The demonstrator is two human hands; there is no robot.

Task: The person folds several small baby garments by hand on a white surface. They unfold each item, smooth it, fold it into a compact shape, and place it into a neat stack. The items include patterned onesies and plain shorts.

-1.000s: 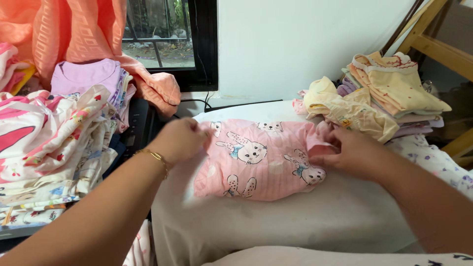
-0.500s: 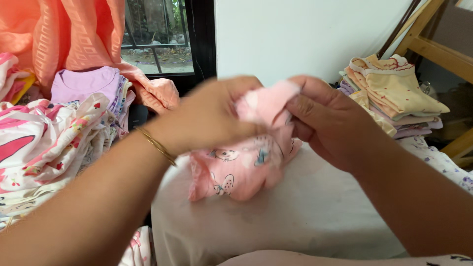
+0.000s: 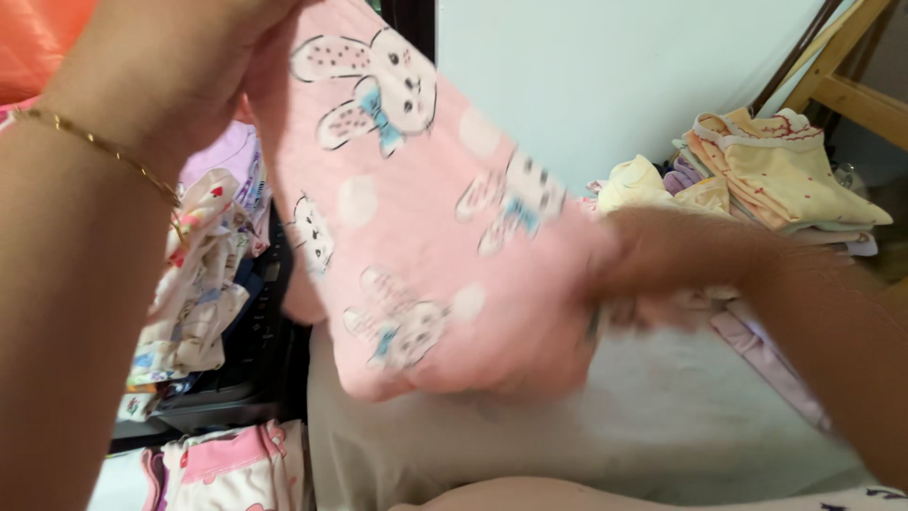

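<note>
A small pink garment (image 3: 416,218) printed with white rabbits hangs stretched in the air above the white padded board (image 3: 605,416). My left hand (image 3: 180,66), with a thin gold bracelet at the wrist, grips its upper corner at the top left. My right hand (image 3: 662,260), blurred by motion, grips its lower right edge just above the board.
A stack of folded yellow and pastel clothes (image 3: 766,180) sits at the right on the board's far end. A heap of printed clothes (image 3: 203,274) lies at the left. A wooden frame (image 3: 846,66) stands at the back right, against a white wall (image 3: 605,85).
The pink garment lay flat on the board, was gathered up between both hands, and is now lifted and spread open. My left hand has risen to the top left.
</note>
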